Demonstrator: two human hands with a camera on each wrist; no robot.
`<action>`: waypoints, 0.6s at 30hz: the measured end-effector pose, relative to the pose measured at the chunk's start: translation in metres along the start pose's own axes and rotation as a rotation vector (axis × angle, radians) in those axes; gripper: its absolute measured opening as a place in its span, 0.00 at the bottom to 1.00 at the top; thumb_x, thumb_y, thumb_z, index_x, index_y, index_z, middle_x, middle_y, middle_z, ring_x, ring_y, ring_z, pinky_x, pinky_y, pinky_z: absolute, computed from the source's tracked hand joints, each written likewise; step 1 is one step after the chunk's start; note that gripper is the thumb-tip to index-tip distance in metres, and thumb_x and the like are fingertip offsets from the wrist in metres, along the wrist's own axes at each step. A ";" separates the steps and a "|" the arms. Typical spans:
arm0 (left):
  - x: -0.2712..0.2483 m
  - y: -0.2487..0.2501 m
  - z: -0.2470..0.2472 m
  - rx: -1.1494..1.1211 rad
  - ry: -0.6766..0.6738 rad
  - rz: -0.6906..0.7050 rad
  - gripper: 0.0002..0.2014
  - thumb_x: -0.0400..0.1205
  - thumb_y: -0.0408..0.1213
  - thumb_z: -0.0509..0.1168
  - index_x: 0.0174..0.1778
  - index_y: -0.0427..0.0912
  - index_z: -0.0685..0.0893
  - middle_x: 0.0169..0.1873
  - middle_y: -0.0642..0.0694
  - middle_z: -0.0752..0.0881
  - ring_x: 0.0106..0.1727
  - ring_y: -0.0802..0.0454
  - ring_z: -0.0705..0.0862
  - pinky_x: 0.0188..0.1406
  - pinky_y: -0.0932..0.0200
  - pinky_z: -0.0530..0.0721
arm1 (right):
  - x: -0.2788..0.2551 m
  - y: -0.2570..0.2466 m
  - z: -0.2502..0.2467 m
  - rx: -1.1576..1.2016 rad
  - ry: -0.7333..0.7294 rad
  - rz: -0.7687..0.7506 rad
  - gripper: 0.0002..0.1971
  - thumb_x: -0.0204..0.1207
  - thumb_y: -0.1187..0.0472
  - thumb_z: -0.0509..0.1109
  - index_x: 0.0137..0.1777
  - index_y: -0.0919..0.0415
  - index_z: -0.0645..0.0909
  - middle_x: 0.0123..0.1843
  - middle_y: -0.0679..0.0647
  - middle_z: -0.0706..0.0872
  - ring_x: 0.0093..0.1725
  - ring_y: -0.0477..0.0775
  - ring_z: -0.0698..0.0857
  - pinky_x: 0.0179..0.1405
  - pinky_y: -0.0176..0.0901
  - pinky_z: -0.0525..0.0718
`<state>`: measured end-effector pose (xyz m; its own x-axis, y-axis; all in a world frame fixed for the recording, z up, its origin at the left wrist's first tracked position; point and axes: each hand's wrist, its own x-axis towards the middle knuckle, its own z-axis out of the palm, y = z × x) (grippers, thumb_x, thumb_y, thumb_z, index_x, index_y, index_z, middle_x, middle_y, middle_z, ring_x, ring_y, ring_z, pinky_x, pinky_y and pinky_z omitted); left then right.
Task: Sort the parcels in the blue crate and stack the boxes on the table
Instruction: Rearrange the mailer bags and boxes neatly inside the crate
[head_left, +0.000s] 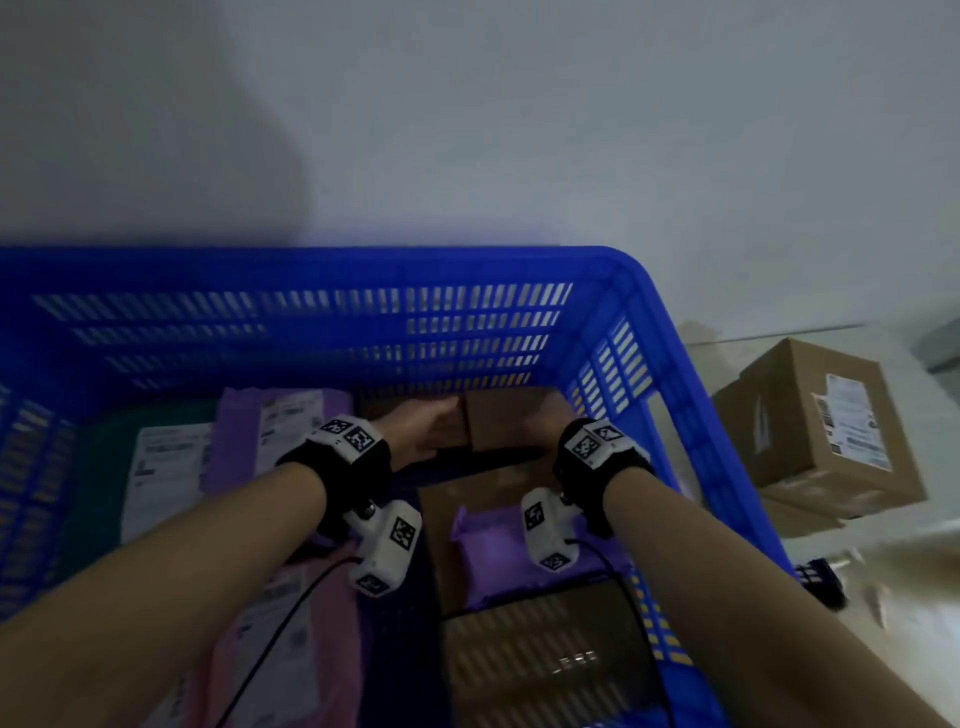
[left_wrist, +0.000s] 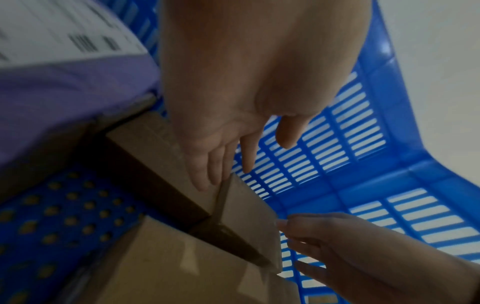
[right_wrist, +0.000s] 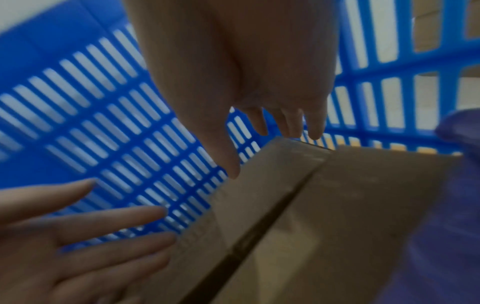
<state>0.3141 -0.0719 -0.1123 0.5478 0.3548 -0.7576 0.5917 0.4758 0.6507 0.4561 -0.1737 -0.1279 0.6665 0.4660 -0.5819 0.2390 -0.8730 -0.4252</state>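
Here both hands (head_left: 488, 426) reach spread-fingered around a blurred cardboard box (head_left: 498, 421) – contact unclear.

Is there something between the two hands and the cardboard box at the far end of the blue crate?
Nothing visible. The left hand and right hand flank the cardboard box with straight fingers, already at its sides.
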 end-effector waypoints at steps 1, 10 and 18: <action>0.007 0.000 0.004 -0.007 0.015 -0.011 0.22 0.86 0.47 0.57 0.72 0.40 0.75 0.70 0.42 0.78 0.74 0.45 0.73 0.73 0.49 0.68 | 0.021 0.013 0.008 -0.009 -0.011 0.017 0.28 0.71 0.54 0.72 0.69 0.66 0.77 0.68 0.63 0.81 0.68 0.62 0.81 0.68 0.52 0.80; 0.052 -0.013 0.022 0.085 0.048 -0.133 0.09 0.86 0.35 0.57 0.41 0.39 0.78 0.50 0.38 0.81 0.49 0.43 0.80 0.52 0.52 0.76 | 0.011 0.007 0.002 -0.105 0.042 0.136 0.28 0.82 0.59 0.60 0.76 0.75 0.62 0.78 0.68 0.68 0.77 0.64 0.70 0.76 0.52 0.69; 0.043 -0.013 0.021 0.036 0.041 -0.123 0.13 0.85 0.32 0.58 0.65 0.33 0.76 0.48 0.40 0.82 0.56 0.44 0.79 0.55 0.53 0.77 | 0.011 0.000 -0.009 0.010 0.035 0.166 0.29 0.70 0.56 0.70 0.70 0.67 0.74 0.71 0.65 0.77 0.69 0.66 0.78 0.68 0.54 0.80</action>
<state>0.3426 -0.0801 -0.1527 0.4453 0.3284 -0.8330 0.6745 0.4888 0.5533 0.4697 -0.1697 -0.1285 0.7205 0.3102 -0.6202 0.1168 -0.9359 -0.3323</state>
